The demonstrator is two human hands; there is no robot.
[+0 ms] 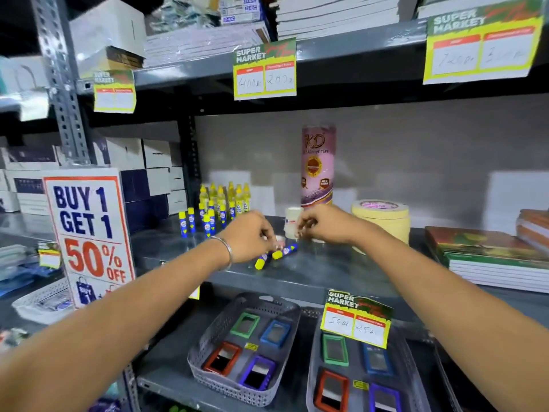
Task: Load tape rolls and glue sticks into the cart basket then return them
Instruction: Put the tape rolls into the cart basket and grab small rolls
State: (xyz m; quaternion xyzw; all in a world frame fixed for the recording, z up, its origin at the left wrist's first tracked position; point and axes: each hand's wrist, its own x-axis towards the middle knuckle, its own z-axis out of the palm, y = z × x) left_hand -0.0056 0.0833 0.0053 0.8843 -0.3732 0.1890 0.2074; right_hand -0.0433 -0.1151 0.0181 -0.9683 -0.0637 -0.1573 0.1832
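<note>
Both my arms reach onto the grey middle shelf (312, 263). My left hand (249, 236), with a metal bangle on the wrist, hovers with its fingers bunched downward just above two blue glue sticks with yellow caps (285, 251) that lie on the shelf. Whether it grips anything is hidden. My right hand (323, 224) pinches the side of a small white stack of tape rolls (292, 220) standing upright. A small reddish tape roll (279, 240) lies between my hands. More glue sticks and yellow glue bottles (219, 203) stand at the back left.
A tall pink tape pack (318, 165) and a wide cream masking tape stack (381, 217) stand behind my right hand. Notebooks (487, 257) are piled at the right. A "Buy 1 Get 1" sign (89, 233) stands at the left. Grey baskets (208, 337) of framed mirrors sit on the shelf below.
</note>
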